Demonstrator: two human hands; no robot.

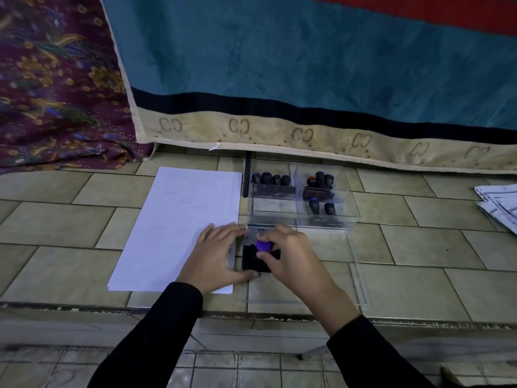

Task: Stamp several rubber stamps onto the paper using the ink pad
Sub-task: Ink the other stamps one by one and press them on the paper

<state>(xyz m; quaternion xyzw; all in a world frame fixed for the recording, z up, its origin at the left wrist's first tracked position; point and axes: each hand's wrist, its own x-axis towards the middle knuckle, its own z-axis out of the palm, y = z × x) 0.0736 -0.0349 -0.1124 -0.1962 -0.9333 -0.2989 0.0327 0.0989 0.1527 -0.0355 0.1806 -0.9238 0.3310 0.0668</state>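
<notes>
Counting stamps: you hold one stamp (pixel 263 245); the box (pixel 351 217) shows about nine more, four in its back-left bay, roughly three in the back-right, two in the front-right.
Pad: one pad (pixel 251 261), black, its cover tipped up at the far side, on the tiles (pixel 419 247) between sheet and box.
Sheet: one white sheet (pixel 179 219), flat, just left of the pad.
Stamp look: a purple cap shows; it stands upright over the pad's black face, and your fingers hide its foot.
Right hand: your right hand (pixel 291 256) has its fingers curled round the stamp, gripping it.
Left hand: your left hand (pixel 215 253) lies flat over the sheet's right edge, fingers straight against the pad's left side, thumb at its near corner.
Clear lid: one clear lid (pixel 359 289), flat on the tiles near your right wrist.
</notes>
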